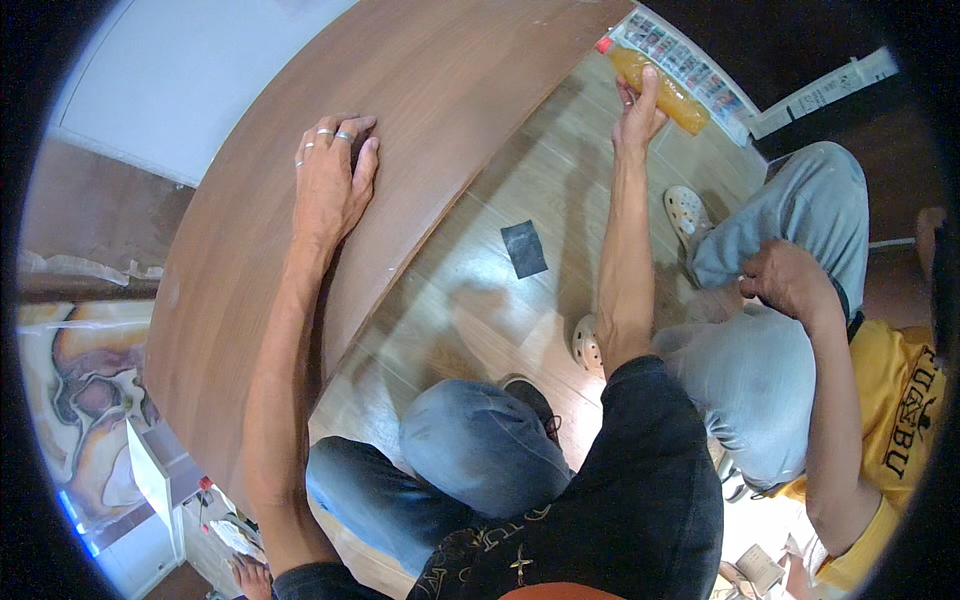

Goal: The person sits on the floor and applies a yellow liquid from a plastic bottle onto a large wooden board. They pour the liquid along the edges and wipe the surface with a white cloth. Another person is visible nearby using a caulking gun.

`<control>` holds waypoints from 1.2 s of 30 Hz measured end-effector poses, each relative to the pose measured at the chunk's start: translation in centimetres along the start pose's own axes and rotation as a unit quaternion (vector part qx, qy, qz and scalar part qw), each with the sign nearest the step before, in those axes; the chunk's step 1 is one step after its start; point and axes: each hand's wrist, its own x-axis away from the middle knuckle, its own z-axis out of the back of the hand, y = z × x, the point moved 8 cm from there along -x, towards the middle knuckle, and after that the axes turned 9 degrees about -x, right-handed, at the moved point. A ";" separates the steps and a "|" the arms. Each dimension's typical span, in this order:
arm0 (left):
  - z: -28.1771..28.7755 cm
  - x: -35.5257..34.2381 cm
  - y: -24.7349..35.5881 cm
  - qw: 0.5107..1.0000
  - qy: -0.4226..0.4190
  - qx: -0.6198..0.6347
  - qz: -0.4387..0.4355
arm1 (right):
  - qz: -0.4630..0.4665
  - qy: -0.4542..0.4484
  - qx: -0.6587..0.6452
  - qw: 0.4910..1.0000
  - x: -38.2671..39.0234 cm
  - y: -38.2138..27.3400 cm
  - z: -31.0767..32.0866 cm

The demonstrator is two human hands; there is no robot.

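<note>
My left hand [330, 180], with rings on several fingers, lies flat on a wide brown wooden panel [400, 90], fingers stretched out and holding nothing. Out past the panel's right edge, my right arm reaches forward. My right hand [640, 115] is closed around a plastic bottle [675, 100] of yellow-orange liquid with a red cap [603, 45]. The bottle is tilted, its cap toward the upper left. A printed sheet [690, 60] with rows of small pictures shows just behind it.
On the tiled floor [420, 320] lies a dark square piece [524, 249]. To my right sits a person in light jeans [750, 380] and a yellow shirt [890, 400], wearing pale clogs [688, 215]. A white panel [190, 80] stands at the upper left; at the lower left shows a foot [250, 578].
</note>
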 end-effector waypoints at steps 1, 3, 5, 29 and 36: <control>-0.1 -0.1 0.0 1.000 -0.002 0.003 0.003 | 0.005 -0.006 0.008 1.000 -0.3 -0.1 0.0; -0.2 0.0 0.2 1.000 0.005 0.000 0.000 | 0.017 -0.017 0.024 0.999 -0.9 -0.4 0.2; 0.2 0.4 -0.1 0.999 0.024 -0.021 -0.005 | 0.024 -0.021 0.039 0.999 1.4 -0.9 -0.9; -4.5 -7.2 -3.0 1.000 -0.005 -0.008 0.000 | -0.098 -0.006 -0.027 0.995 -4.2 1.1 2.4; -4.3 -7.4 -2.1 0.999 -0.020 -0.026 -0.010 | -0.112 0.025 -0.048 0.992 -4.7 3.1 3.1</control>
